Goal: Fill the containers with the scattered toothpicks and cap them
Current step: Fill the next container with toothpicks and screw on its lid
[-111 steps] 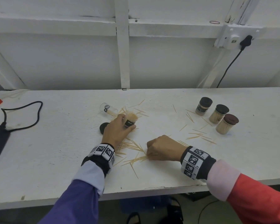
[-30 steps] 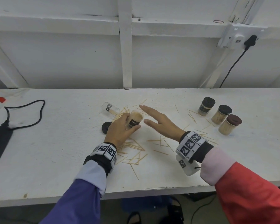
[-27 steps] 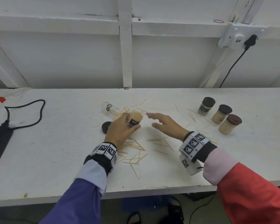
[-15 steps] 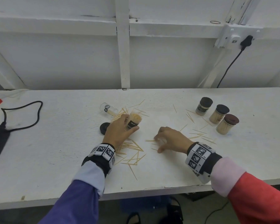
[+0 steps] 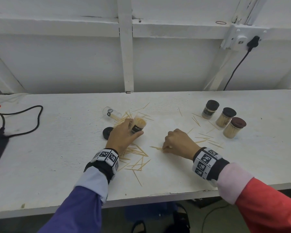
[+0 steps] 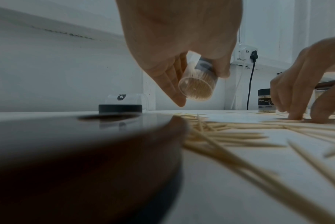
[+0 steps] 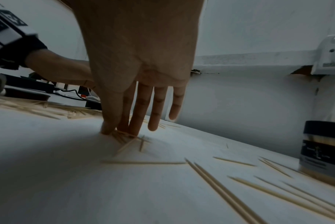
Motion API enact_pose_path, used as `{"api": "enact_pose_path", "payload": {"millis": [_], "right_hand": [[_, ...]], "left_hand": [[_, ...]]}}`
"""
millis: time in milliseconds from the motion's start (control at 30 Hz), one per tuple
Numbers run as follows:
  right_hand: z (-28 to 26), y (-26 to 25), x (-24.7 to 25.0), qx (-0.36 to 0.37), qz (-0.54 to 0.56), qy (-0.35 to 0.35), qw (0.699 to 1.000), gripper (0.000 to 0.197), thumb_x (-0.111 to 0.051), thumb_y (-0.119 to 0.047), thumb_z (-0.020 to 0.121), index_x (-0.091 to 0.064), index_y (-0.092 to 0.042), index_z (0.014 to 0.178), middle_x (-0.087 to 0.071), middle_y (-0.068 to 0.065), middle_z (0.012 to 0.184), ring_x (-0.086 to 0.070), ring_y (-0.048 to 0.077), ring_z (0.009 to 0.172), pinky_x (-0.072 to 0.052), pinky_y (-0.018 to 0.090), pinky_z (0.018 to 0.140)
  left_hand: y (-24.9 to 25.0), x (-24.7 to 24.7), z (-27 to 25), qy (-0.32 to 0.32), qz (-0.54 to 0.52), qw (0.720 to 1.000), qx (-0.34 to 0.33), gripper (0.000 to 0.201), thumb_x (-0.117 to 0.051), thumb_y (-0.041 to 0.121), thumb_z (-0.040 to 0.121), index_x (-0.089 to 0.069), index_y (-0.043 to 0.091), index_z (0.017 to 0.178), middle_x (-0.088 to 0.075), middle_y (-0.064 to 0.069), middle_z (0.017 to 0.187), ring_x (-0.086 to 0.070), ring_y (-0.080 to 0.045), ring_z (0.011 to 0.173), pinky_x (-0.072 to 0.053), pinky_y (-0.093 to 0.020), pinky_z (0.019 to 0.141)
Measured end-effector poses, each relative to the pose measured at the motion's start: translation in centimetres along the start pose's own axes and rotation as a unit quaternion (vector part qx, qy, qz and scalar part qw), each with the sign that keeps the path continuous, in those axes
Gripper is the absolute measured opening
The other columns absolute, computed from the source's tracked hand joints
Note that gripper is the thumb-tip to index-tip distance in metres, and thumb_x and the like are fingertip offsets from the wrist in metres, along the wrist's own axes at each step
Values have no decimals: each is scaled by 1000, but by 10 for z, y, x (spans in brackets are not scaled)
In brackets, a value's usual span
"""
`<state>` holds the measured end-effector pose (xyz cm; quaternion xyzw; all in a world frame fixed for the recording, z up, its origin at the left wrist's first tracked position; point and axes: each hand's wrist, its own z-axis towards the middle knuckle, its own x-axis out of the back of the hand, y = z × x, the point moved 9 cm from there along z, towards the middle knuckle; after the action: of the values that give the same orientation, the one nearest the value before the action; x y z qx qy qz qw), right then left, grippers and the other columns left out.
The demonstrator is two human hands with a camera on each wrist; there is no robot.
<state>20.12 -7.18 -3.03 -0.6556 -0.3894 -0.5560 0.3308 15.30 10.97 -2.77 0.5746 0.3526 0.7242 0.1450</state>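
My left hand (image 5: pixel 133 130) grips an open clear container (image 5: pixel 139 125) packed with toothpicks, tilted right and held off the table; the left wrist view shows its base (image 6: pixel 196 87). Its black cap (image 5: pixel 107 131) lies flat just left of that hand. My right hand (image 5: pixel 164 148) is lowered to the table mid-front, thumb and fingers (image 7: pixel 133 118) pinching a small bunch of toothpicks (image 7: pixel 122 138). Loose toothpicks (image 5: pixel 136 158) lie scattered under and between both hands. An empty clear container (image 5: pixel 111 113) lies on its side behind the left hand.
Three capped, filled containers (image 5: pixel 226 117) stand in a group at the right, with more loose toothpicks (image 5: pixel 207 140) in front of them. A black cable and pouch (image 5: pixel 0 142) lie at the far left. The white wall is close behind; the table edge (image 5: pixel 158 195) is near.
My right hand, open beside the held container a second ago, has dropped back to the table and closed its fingers on toothpicks. The left hand still holds the container in place.
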Motion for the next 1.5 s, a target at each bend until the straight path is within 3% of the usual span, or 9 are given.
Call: {"api": "enact_pose_path", "payload": {"millis": [167, 300, 367, 533, 633, 833, 1067, 1267, 1500], "right_hand": [[1, 2, -1, -26, -5, -17, 999, 20, -52, -25, 93, -71, -24, 97, -68, -7, 97, -61, 18, 91, -36, 26, 69], [4, -1, -6, -40, -25, -42, 998, 10, -48, -18, 88, -58, -21, 86, -63, -3, 96, -51, 20, 77, -30, 27, 61], [6, -1, -10, -51, -16, -58, 997, 4, -47, -18, 86, -51, -19, 85, -60, 1, 97, -47, 20, 78, -31, 28, 61], [6, -4, -18, -48, -30, -93, 994, 14, -45, -19, 89, -49, -9, 98, -54, 7, 104, -49, 25, 88, -32, 31, 64], [4, -6, -17, -34, -14, -90, 995, 4, -44, -16, 91, -43, -12, 92, -55, 8, 103, -41, 22, 78, -30, 31, 64], [1, -1, -16, -23, 33, -39, 998, 22, -44, -15, 97, -65, -10, 102, -62, 4, 102, -58, 26, 87, -36, 29, 68], [2, 2, -12, -38, 35, -40, 998, 16, -45, -17, 93, -60, -13, 96, -60, 1, 102, -57, 22, 88, -34, 28, 66], [4, -1, -19, -37, -25, -71, 996, 16, -43, -20, 92, -53, -9, 99, -55, 5, 102, -40, 20, 79, -32, 31, 64], [7, 15, 11, -64, 80, 3, 995, 14, -51, -24, 92, -65, -22, 95, -66, -9, 94, -57, 14, 88, -34, 26, 67]], "left_hand": [[0, -1, 0, -4, -1, 1000, 2, 61, -68, 57, 82, -50, 20, 126, -64, 2, 116, -59, -19, 107, -50, -41, 92], [-1, -1, 0, -6, -2, 1000, 0, 62, -67, 58, 81, -51, 19, 126, -65, 2, 116, -60, -19, 107, -51, -42, 91], [-1, -1, 0, -6, -3, 1000, 0, 62, -67, 58, 81, -51, 19, 126, -65, 2, 115, -60, -19, 106, -51, -43, 91], [-1, -2, 0, -9, 0, 1000, -2, 62, -67, 58, 81, -51, 18, 126, -64, 1, 116, -59, -19, 107, -50, -42, 91], [-2, -3, 1, -11, -3, 1000, -3, 63, -67, 59, 81, -51, 18, 127, -64, 1, 117, -59, -20, 108, -50, -43, 92], [-2, -3, 1, -12, -2, 1000, -6, 63, -67, 59, 81, -51, 18, 127, -64, 2, 118, -58, -19, 109, -49, -41, 93], [-2, -4, 1, -17, 0, 1000, -4, 64, -67, 59, 81, -51, 18, 128, -64, 2, 118, -58, -19, 110, -49, -42, 94], [1, -2, 0, -12, -5, 1000, -7, 58, -68, 56, 82, -53, 19, 124, -65, 4, 114, -59, -17, 106, -49, -40, 92], [-1, -7, 1, -33, -3, 999, -8, 62, -68, 57, 81, -51, 19, 126, -64, 4, 116, -58, -17, 108, -49, -42, 94]]}}
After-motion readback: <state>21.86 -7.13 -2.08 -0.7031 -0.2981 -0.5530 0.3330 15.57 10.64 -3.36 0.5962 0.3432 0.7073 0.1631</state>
